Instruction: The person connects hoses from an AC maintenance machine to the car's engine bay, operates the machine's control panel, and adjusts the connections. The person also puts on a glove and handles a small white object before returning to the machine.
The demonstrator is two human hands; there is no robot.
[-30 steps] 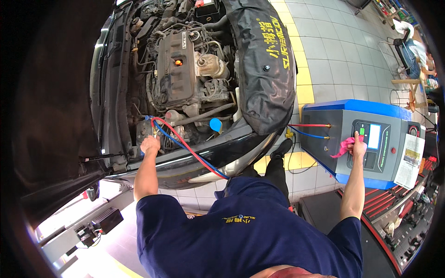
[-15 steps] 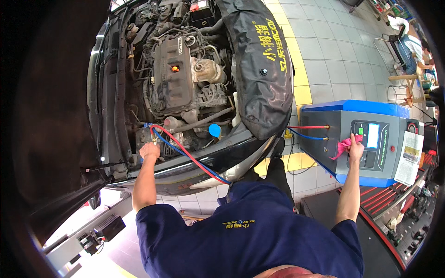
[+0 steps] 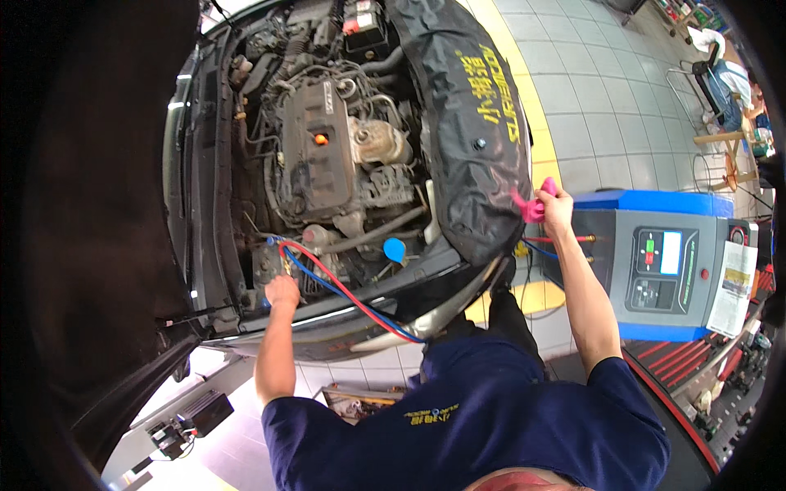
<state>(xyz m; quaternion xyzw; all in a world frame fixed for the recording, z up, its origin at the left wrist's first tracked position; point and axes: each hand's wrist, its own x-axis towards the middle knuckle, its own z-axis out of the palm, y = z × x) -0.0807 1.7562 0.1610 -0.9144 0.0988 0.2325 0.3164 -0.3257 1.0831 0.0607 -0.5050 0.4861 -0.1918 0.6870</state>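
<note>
The right hand (image 3: 557,211) has left the machine's (image 3: 622,282) panel and moved to the cover's (image 3: 479,184) edge, clutching the pink cloth (image 3: 533,211); whether the cloth touches the cover I cannot tell. The left hand (image 3: 282,292) has stayed at the engine bay's front corner, fingers wrapped around the brass fitting (image 3: 286,267), near the red hose (image 3: 342,285) and blue hose (image 3: 325,283)

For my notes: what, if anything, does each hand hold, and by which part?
The right hand holds a pink cloth by a bunched part. The left hand is at the brass hose fitting; whether it grips this cannot be told.
</note>
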